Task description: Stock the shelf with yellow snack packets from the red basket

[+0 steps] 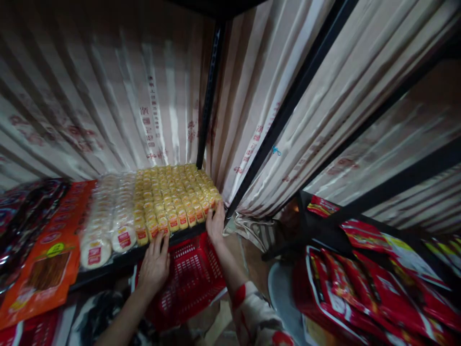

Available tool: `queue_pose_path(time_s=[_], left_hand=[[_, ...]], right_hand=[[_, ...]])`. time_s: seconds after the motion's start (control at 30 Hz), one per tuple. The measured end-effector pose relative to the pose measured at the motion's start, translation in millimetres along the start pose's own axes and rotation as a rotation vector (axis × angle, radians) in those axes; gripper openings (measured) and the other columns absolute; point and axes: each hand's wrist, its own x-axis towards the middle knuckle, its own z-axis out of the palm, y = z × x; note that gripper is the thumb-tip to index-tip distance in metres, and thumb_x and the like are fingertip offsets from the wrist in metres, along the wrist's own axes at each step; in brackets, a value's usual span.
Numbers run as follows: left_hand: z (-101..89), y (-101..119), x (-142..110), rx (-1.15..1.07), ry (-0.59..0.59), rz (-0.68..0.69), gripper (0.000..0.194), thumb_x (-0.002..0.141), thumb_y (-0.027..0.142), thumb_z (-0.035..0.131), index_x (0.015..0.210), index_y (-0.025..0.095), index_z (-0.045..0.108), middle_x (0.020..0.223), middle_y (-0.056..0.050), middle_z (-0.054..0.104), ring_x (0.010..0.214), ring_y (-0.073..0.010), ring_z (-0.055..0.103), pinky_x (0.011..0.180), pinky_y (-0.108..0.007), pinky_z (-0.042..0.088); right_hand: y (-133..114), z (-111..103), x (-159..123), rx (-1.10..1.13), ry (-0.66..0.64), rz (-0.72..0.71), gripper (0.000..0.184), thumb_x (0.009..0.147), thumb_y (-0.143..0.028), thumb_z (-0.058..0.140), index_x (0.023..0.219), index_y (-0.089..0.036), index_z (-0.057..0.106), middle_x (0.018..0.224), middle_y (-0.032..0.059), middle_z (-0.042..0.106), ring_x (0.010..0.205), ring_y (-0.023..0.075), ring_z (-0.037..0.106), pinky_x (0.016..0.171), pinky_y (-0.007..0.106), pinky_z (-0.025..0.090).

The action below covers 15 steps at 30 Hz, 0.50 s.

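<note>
Rows of small yellow snack packs (173, 192) with red labels fill the corner of a black shelf (118, 262). My left hand (154, 264) lies flat against the front row of these packs near the shelf's front edge, fingers spread. My right hand (215, 223) touches the right end of the front row, fingers together and holding nothing. Beside the yellow packs stand rows of round white wrapped cakes (108, 221) with red labels. A red plastic basket (190, 278) sits below the shelf, under both hands.
Orange snack bags (50, 254) and dark packets (21, 211) lie further left on the shelf. Red packets (367, 283) are stacked on a lower rack at right. Black uprights (211, 91) and a diagonal brace (288, 105) stand before striped curtains (101, 105).
</note>
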Motion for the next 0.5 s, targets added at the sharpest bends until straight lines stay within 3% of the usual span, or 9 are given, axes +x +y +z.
queue_pose_path(time_s=[0.17,0.5], left_hand=[[-2.2,2,1,0.024,-0.007,0.007,0.050,0.082,0.010,0.038,0.131,0.008,0.046,0.137,-0.019,0.044,0.126,-0.0314,0.041,0.099,-0.046,0.042],[-1.3,11,-1,0.054,-0.037,-0.037,0.052,0.080,0.007,0.037,0.131,0.007,0.046,0.138,-0.019,0.044,0.126,-0.0310,0.042,0.093,-0.044,0.046]], right_hand=[[-1,-5,4,0.025,0.008,0.056,0.055,0.089,-0.031,0.034,0.138,-0.005,0.032,0.138,0.0214,0.039,0.131,0.0262,0.032,0.107,0.048,0.030],[-4,-12,4,-0.073,-0.043,0.016,0.057,0.086,-0.029,0.036,0.136,-0.001,0.037,0.140,0.0223,0.037,0.132,0.0278,0.031,0.107,0.047,0.030]])
